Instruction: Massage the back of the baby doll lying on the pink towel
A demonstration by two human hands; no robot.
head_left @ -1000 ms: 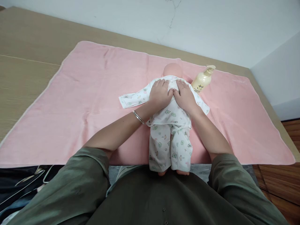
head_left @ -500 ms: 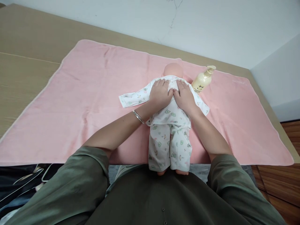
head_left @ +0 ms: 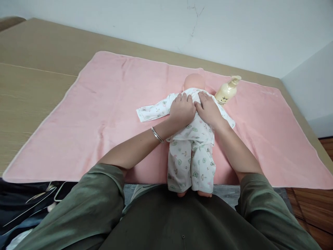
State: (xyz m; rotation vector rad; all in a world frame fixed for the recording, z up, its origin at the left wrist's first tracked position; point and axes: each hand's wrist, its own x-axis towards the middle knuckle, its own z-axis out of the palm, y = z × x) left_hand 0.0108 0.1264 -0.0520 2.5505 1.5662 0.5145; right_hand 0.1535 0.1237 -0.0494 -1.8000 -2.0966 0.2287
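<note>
A baby doll (head_left: 194, 133) in a white printed top and trousers lies on a pink blanket (head_left: 125, 90), its bald head (head_left: 194, 81) away from me and its feet over the near edge. No face shows on it. My left hand (head_left: 182, 110) rests on the upper left of its torso, fingers curled under and fingertips hidden. Flat on the upper right of the torso lies my right hand (head_left: 210, 110), fingers stretched out and thumb close to the left hand. Nothing is held in the right hand.
A pale yellow pump bottle (head_left: 227, 92) leans or lies on the blanket right of the doll's head. The wooden table (head_left: 33, 48) runs along a white wall (head_left: 145, 24). Dark bags or clothes (head_left: 26, 205) are below the table at the lower left.
The fingers of my left hand have gone from stretched flat to curled on the doll's top. My right hand stays in place. The whole view has shifted slightly.
</note>
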